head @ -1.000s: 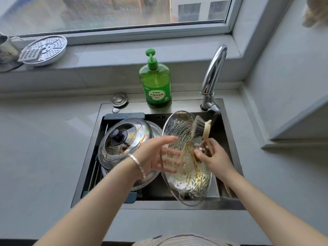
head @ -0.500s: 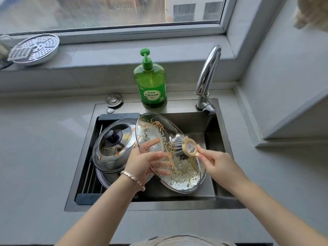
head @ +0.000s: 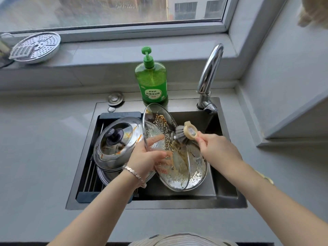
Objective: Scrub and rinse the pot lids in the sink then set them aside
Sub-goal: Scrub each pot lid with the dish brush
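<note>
A greasy glass pot lid (head: 160,125) stands tilted over the sink (head: 225,189). My left hand (head: 145,157) grips its left rim, fingers showing through the glass. My right hand (head: 214,148) holds a dish brush (head: 186,133) by its cream handle, grey bristles pressed against the lid's inner face near the centre. A second glass lid (head: 193,176), spotted with residue, lies low in the basin under it. A steel lid with a black knob (head: 115,144), streaked orange, sits on a stack at the sink's left.
A green dish soap bottle (head: 151,80) stands behind the sink beside the chrome faucet (head: 209,75). A perforated steamer plate (head: 35,47) lies on the window sill at left. A drain rack (head: 92,173) spans the sink's left side. Grey counter surrounds the basin.
The brush has slid up and right across the glass lid. The lid in my left hand has turned more upright, and a second lid shows beneath it.
</note>
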`<state>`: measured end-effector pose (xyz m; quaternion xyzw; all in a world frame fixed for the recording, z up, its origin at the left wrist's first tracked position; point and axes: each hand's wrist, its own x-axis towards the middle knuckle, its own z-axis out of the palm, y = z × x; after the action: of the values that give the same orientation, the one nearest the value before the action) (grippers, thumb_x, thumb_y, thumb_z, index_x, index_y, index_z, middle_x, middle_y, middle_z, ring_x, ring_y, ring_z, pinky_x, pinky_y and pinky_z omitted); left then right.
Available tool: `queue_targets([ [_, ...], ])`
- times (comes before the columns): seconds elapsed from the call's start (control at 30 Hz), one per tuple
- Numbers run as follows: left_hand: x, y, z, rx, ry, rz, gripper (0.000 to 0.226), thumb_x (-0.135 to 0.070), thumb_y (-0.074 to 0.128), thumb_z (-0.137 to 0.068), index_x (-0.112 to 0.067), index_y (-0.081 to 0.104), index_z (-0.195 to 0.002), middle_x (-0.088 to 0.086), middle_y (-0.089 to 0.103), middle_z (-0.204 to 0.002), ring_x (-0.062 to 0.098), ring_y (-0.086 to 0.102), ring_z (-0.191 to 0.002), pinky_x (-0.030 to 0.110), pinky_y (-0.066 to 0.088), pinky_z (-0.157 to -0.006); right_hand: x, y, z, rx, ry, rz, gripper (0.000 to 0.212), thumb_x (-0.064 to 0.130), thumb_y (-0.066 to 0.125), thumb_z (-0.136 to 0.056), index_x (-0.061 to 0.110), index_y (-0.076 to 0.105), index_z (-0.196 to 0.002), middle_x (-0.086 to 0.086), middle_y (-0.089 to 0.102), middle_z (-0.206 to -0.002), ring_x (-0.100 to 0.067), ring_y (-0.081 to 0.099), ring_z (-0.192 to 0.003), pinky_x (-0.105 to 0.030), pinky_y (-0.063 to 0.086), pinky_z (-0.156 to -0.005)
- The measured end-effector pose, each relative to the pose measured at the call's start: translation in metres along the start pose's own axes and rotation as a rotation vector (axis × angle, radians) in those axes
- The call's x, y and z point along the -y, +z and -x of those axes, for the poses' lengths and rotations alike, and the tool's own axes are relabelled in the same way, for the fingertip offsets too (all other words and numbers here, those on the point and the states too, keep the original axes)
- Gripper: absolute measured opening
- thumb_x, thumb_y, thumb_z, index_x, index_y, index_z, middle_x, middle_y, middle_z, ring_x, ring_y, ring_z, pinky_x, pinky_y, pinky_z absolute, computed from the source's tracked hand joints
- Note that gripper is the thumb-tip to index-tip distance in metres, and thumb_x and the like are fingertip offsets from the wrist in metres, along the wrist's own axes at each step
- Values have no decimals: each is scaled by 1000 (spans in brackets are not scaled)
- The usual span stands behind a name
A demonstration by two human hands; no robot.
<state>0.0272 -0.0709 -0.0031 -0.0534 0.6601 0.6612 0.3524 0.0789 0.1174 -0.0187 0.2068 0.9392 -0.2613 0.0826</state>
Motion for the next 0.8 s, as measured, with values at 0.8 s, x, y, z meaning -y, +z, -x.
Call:
queue_targets([
  [0.8, 13, -4, 9, 49, 13, 192, 43, 15, 52, -80, -15, 55, -111, 27, 70, -87, 28, 68, -56, 34, 55, -43, -42, -9, 3, 56, 234, -635, 28, 29, 43, -98, 39, 48, -124, 6, 43, -58, -2, 33, -37, -11, 25, -33],
])
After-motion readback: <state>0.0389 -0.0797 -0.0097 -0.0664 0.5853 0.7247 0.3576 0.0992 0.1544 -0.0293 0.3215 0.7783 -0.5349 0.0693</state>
